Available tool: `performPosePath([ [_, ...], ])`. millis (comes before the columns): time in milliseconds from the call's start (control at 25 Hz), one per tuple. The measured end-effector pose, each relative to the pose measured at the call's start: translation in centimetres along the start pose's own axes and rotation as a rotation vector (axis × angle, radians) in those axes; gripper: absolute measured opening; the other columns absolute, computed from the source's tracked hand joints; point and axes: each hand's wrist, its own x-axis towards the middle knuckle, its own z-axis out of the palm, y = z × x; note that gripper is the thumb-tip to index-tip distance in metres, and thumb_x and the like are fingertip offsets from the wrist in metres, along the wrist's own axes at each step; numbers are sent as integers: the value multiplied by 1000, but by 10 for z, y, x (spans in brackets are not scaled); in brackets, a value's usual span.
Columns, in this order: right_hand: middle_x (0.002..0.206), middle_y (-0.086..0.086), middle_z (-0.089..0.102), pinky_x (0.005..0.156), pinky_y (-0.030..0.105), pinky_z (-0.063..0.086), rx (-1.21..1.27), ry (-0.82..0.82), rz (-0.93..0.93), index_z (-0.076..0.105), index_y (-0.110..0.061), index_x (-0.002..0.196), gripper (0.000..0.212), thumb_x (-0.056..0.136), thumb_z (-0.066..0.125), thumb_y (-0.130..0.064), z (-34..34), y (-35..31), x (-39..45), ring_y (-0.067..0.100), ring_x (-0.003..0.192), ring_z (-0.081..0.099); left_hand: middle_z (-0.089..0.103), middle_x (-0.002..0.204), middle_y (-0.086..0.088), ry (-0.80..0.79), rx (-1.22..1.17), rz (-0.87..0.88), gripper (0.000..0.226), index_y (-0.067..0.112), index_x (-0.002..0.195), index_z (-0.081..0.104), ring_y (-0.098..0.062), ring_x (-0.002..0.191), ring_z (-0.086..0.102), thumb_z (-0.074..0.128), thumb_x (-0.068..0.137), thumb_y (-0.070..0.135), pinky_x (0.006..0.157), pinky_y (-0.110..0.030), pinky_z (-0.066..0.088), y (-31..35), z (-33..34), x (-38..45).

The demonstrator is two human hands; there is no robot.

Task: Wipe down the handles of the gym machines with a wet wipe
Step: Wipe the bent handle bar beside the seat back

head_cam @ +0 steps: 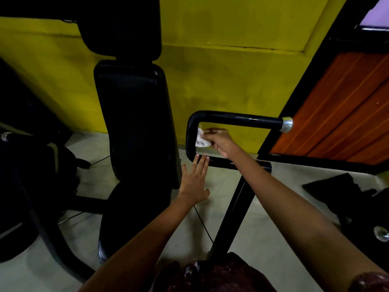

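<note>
handle black, silver cap | wipe white, perhaps dark-smudged | wall yellow

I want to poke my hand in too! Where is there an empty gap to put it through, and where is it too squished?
The open window inside the black U-shaped handle has room toward its silver cap. Its bend is crowded: the right hand holds the wet wipe there, and the left hand fingers touch the lower bar. Bare floor lies below.

Right hand hides part of wipe; machine's left side too dark.
</note>
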Motion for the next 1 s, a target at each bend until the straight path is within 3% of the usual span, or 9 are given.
performPosePath([
  [120, 61, -6, 69, 60, 20, 53, 156, 71, -69, 65, 2, 92, 15, 78, 67, 6, 7, -9, -6, 6, 58, 66, -16, 157, -6, -7, 4, -7, 98, 9, 147, -18, -25, 144, -17, 48, 87, 50, 113, -57, 11, 2, -4, 0],
  [240, 74, 1, 66, 64, 23, 52, 24, 92, -103, 63, -9, 75, 17, 74, 71, 6, 13, -1, -18, 10, 66, 63, -14, 157, -7, -7, 9, -8, 97, 7, 148, -14, -26, 144, -15, 48, 87, 50, 113, -56, 16, 2, -4, 1],
  [320, 76, 1, 65, 62, 19, 50, -51, 106, -187, 62, -12, 70, 21, 72, 73, 6, 15, -2, -24, 3, 63, 63, -13, 157, -8, 2, 12, -6, 96, 7, 148, -14, -25, 144, -14, 48, 87, 50, 113, -55, 18, 2, -4, 1],
  [440, 77, 4, 67, 62, 21, 51, -260, 118, -496, 67, -6, 75, 10, 74, 74, 1, 19, -20, -38, 1, 65, 62, -12, 158, -7, -6, -4, -4, 96, 7, 147, -15, -24, 145, -13, 48, 87, 48, 113, -53, 18, 1, -4, 0],
  [560, 83, 15, 69, 62, 31, 48, -686, 379, -999, 70, 0, 87, 12, 76, 65, -4, 11, -43, -49, 22, 72, 62, -11, 158, -5, -4, -8, 6, 99, 8, 147, -16, -23, 145, -12, 50, 86, 48, 113, -54, 17, -3, -5, 1],
  [600, 88, 17, 67, 63, 30, 46, -840, 446, -1058, 70, -1, 91, 17, 77, 62, -5, 5, -50, -48, 26, 75, 62, -11, 158, -5, 0, -17, 11, 99, 9, 148, -15, -22, 145, -12, 51, 86, 48, 114, -54, 16, -3, -6, 2],
  [720, 110, 19, 59, 77, 38, 49, -1194, 312, -799, 66, -3, 111, 25, 89, 54, -6, 7, -56, -40, 34, 93, 60, -7, 158, -5, 21, -28, 2, 98, 9, 149, -10, -22, 145, -10, 52, 85, 49, 115, -54, 12, -1, -6, 1],
  [840, 116, 21, 55, 76, 42, 49, -1392, 125, -829, 60, -2, 120, 29, 93, 47, -6, 6, -48, -37, 39, 94, 60, -5, 158, -6, 36, -38, -8, 97, 8, 149, -8, -23, 145, -8, 52, 85, 49, 115, -53, 12, -1, -3, 3],
  [1000, 121, 19, 50, 78, 41, 47, -1471, 209, -757, 57, -2, 123, 31, 94, 47, -10, 5, -64, -35, 36, 98, 59, -4, 157, -6, 41, -67, -13, 96, 8, 149, -7, -24, 145, -8, 53, 84, 48, 114, -51, 17, 0, -4, 5],
])
